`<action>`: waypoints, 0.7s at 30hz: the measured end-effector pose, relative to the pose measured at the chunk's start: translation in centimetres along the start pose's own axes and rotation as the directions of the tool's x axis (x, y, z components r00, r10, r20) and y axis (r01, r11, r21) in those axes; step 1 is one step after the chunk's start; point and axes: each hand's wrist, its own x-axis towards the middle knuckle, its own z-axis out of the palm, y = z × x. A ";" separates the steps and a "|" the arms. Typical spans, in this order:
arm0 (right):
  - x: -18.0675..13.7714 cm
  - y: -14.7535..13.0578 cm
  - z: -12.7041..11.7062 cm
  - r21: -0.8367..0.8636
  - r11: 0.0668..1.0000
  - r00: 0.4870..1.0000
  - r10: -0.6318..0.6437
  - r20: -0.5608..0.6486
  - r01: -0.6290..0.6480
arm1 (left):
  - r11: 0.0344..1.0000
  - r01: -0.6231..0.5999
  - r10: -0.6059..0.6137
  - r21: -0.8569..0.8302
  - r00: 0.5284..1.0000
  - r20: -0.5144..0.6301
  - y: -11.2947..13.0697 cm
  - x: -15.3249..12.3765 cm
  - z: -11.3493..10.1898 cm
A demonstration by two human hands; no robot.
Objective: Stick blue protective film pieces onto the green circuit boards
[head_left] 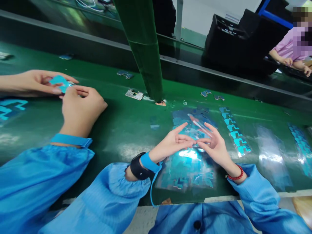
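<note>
Green bench (114, 133). Far left: co-worker's hands (81, 109), pinching teal piece (58, 81). Centre: left hand (174, 144), one digit raised, lower fingertips meeting those of right hand (216, 148); left grip on film, cannot tell. Clear film (198, 125), thin, glossy, reddish-streaked, slanting between hands above pile of teal-patterned sheets (190, 175); right fingers narrowed about it. Beyond: black box (229, 45), open-topped, contents too dark to identify. Right: strip of teal cut-outs (234, 131); clear sheets (273, 159), flat, shiny.

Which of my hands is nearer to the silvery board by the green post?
Left: your left hand is right of the silvery board, toward you; your right hand is farther right.
</note>
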 end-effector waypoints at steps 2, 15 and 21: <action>-0.3 0.2 0.0 -0.104 0.991 0.993 -0.070 0.092 0.079 | 0.997 -0.006 0.003 -0.074 0.999 -0.033 0.1 0.1 -0.2; -0.6 -1.1 -0.4 -0.727 0.493 0.837 -0.507 0.206 0.477 | 0.976 -0.191 0.205 0.101 0.965 -0.165 -1.4 0.1 1.0; -0.6 -0.9 0.0 -0.709 0.558 0.855 -0.504 0.124 0.432 | 0.972 -0.227 0.227 0.069 0.974 0.005 -1.7 -0.3 1.0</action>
